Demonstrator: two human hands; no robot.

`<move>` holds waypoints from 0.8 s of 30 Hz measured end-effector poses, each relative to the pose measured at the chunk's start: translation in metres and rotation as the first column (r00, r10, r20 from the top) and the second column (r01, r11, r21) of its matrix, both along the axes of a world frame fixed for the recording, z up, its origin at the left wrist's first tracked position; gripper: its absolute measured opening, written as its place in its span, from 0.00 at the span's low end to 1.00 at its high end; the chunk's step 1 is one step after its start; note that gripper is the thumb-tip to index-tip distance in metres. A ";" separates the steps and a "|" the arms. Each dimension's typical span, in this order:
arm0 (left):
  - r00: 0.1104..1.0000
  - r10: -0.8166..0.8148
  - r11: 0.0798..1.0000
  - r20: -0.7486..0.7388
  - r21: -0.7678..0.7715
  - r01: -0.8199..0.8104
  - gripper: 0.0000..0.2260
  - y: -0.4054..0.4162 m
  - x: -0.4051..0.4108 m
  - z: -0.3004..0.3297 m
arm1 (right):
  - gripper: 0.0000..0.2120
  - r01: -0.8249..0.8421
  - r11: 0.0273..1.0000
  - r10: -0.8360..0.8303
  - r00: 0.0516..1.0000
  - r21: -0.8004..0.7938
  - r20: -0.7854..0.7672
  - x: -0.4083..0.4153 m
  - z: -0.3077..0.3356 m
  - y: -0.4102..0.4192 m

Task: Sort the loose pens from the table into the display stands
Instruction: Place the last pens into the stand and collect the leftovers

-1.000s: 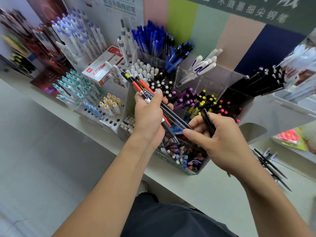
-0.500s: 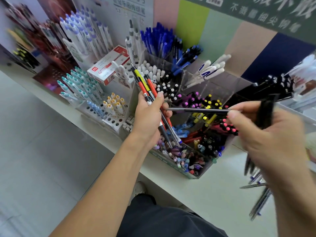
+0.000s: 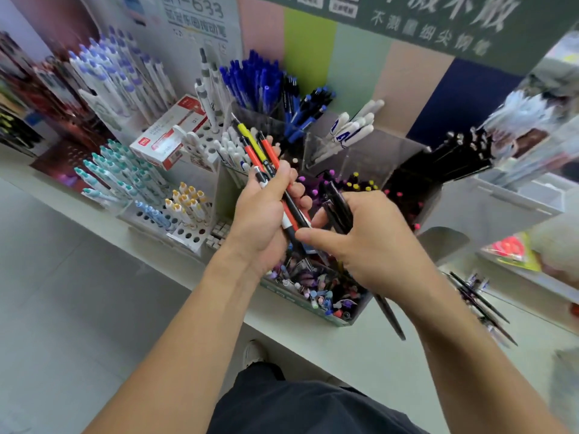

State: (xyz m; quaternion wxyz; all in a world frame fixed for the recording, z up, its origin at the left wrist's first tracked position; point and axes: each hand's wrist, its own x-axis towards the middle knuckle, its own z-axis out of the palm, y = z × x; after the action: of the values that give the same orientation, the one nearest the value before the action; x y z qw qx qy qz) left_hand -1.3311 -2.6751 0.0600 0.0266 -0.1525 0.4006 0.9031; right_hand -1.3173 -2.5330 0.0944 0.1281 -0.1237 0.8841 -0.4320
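My left hand (image 3: 266,214) grips a bundle of pens (image 3: 266,155), red, yellow and black, their tips pointing up and away. My right hand (image 3: 369,245) holds a couple of black pens (image 3: 336,198), whose lower ends stick out below the palm, and its thumb and fingers reach to the lower end of the bundle. Both hands hover over the clear tiered display stand (image 3: 354,317), full of coloured pens. Several loose dark pens (image 3: 479,300) lie on the table at the right.
White peg stands with teal-capped pens (image 3: 125,177) and purple-capped pens (image 3: 119,76) fill the left. A red and white box (image 3: 169,136) leans between them. Blue pens (image 3: 253,79) and white pens (image 3: 354,130) stand in the back compartments. The pale table edge (image 3: 313,343) runs diagonally.
My right hand swung out to the right over the loose pens, then came back to the bundle in my left hand, now holding black pens. My left hand stayed put.
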 end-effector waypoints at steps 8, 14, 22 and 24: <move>0.999 0.038 0.993 0.005 -0.115 -0.037 0.14 -0.001 0.002 -0.007 | 0.10 -0.112 0.992 0.107 0.990 0.053 0.098 -0.012 -0.012 0.003; 0.999 0.051 0.987 0.001 -0.152 -0.051 0.14 0.007 0.000 -0.004 | 0.07 -0.060 0.981 0.090 0.984 -0.186 0.155 -0.016 -0.016 0.008; 0.992 0.116 0.986 -0.039 -0.116 -0.120 0.13 0.018 -0.008 0.002 | 0.13 -0.146 0.969 0.191 0.954 -0.200 0.231 -0.013 -0.001 0.017; 0.983 0.182 0.977 0.007 -0.114 -0.180 0.16 0.023 -0.011 0.002 | 0.14 -0.145 0.974 0.180 0.963 -0.176 0.203 -0.007 0.003 0.020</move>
State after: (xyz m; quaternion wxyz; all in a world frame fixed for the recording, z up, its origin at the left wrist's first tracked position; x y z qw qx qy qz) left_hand -1.3419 -2.6516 0.0625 -0.0607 -0.1973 0.4351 0.8764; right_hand -1.3238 -2.5133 0.0978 0.2488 -0.1578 0.8141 -0.5004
